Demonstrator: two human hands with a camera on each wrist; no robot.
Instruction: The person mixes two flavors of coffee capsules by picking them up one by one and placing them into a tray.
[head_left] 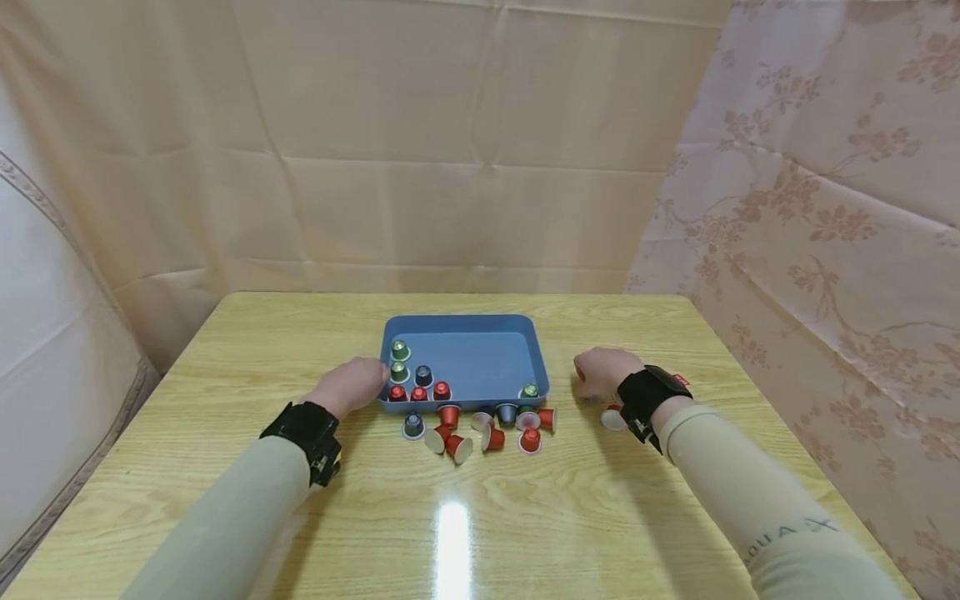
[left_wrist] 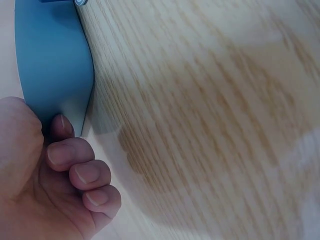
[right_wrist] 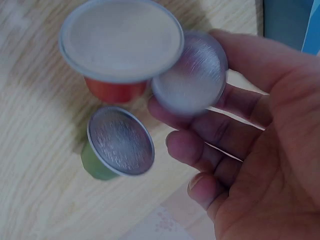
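My left hand (head_left: pixel 358 385) grips the left end of the blue tray (head_left: pixel 480 323); in the left wrist view the tray wall (left_wrist: pixel 55 60) lies between thumb and fingers. Right of the tray, my right hand (head_left: pixel 606 371) pinches a coffee capsule (right_wrist: pixel 192 75) between thumb and fingers, its silver foil lid facing the right wrist camera. Beside those fingers are a red capsule (right_wrist: pixel 122 42) with a pale lid and a green capsule (right_wrist: pixel 120 142). Inside the tray, red capsules (head_left: pixel 418 392), green capsules (head_left: pixel 399 372) and a dark capsule (head_left: pixel 423 376) stand at the left, and one green capsule (head_left: pixel 529 390) at the right.
Several loose capsules lie along the tray's front side, among them a dark blue capsule (head_left: pixel 413 427) and a red upright capsule (head_left: pixel 529 441). The wooden table (head_left: pixel 300 333) ends at a beige curtain (head_left: pixel 450 167) behind, with a flowered cloth (head_left: pixel 810 208) at the right.
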